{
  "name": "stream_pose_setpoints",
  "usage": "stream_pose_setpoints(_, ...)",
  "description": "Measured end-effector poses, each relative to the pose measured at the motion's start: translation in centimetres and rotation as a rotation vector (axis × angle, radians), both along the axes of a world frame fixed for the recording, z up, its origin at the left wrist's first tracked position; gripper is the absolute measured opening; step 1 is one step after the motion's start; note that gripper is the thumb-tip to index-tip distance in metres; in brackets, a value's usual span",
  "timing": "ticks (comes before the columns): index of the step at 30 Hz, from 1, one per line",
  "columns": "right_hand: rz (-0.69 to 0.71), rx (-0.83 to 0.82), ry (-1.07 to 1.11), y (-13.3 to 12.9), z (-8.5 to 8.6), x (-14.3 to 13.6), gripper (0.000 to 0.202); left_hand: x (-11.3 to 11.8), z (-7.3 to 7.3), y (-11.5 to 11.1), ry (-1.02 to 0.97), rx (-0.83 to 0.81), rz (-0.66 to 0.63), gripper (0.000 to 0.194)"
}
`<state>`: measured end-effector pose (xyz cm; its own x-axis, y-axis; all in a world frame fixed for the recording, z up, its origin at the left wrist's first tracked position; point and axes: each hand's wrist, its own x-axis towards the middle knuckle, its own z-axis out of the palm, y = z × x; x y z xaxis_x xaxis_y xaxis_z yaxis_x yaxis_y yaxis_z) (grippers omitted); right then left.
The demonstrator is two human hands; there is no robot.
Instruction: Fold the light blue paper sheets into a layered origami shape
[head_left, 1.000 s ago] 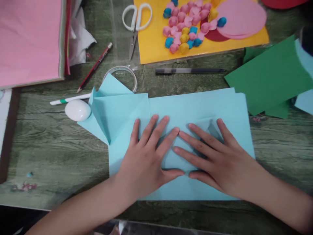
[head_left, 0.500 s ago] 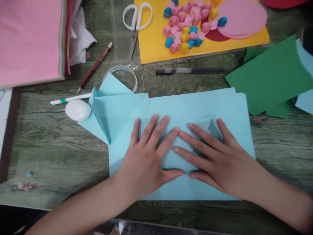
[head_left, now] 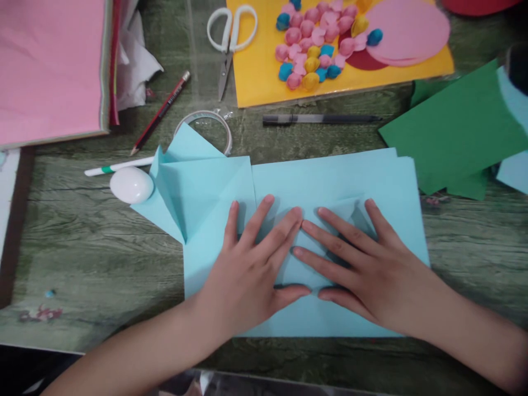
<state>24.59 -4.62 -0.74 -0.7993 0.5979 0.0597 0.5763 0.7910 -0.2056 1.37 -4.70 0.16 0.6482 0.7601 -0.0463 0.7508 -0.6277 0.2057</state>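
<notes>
Left hand [head_left: 243,275]: open and palm down on light-blue paper [head_left: 330,173], with the first two fingers nearly together and the others apart; gripping nothing.
Right hand [head_left: 383,275]: open and palm down on the same paper, with fingers fanned toward the left hand; gripping nothing.
Meeting point: fingertips touching or nearly so, around the middle of the paper.
Light-blue paper: directly under both hands, reaching out beyond them at top and bottom; slightly raised in a creased flap beside the right fingers.
Step in hand: by judgement, pressing and smoothing the paper flat.
Call of a further move: even, light pressure along the crease, without dragging the layers askew.
Folded light-blue part [head_left: 198,187]: up and to the left of the left hand, with standing creases; joined or merely overlapping, cannot tell.
Beside that part: white egg-shaped object [head_left: 131,185], touching or nearly touching; white stick [head_left: 97,171] with a green band; tape roll [head_left: 228,132] partly covered.
Farther up the table [head_left: 103,242]: red-and-black pencil [head_left: 160,113], white-handled scissors [head_left: 226,52], dark pen [head_left: 325,119], yellow sheet [head_left: 256,82] under small coloured pieces [head_left: 307,28].
Right side: green paper [head_left: 454,126], apart from the right hand.
</notes>
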Motion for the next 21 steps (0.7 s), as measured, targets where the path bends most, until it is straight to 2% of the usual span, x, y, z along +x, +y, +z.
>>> stream_pose_setpoints(21,0.002,0.0,0.001,0.02,0.11,-0.01,0.052,0.08,0.2,-0.11,0.058,-0.067,0.017,0.08)
